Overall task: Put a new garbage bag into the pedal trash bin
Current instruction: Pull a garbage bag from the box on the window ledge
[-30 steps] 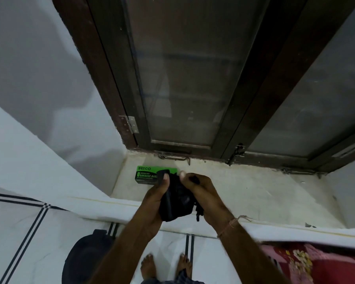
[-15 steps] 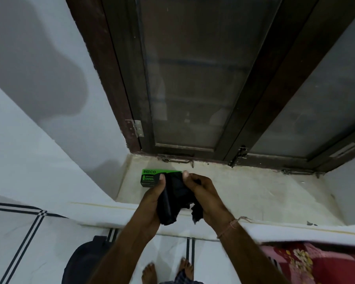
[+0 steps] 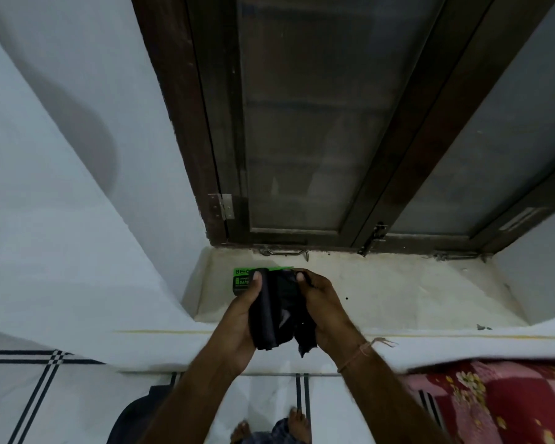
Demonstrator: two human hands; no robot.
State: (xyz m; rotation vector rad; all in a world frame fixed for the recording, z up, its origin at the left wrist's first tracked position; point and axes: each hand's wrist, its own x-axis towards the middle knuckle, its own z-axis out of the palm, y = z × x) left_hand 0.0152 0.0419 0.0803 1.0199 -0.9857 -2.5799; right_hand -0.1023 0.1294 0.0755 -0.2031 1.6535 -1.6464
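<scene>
A folded black garbage bag [image 3: 277, 310] hangs between both hands over the stone window sill [image 3: 398, 293]. My left hand [image 3: 242, 318] grips its left side, thumb on top. My right hand [image 3: 326, 307] pinches the right side, and a loose corner dangles below it. Behind the bag, a green box of garbage bags [image 3: 241, 280] lies on the sill, partly hidden. A dark rounded object [image 3: 132, 418] sits on the floor at the bottom left; it may be the pedal trash bin, mostly hidden by my left arm.
A dark wooden window frame [image 3: 394, 155] with frosted panes rises behind the sill. White walls flank it. A red floral cloth [image 3: 500, 402] lies at the bottom right. My bare feet [image 3: 269, 427] stand on white floor tiles with black stripes.
Both hands have pulled the black bag slightly apart, so it hangs longer with a loose corner on the right. The camera view has shifted a little.
</scene>
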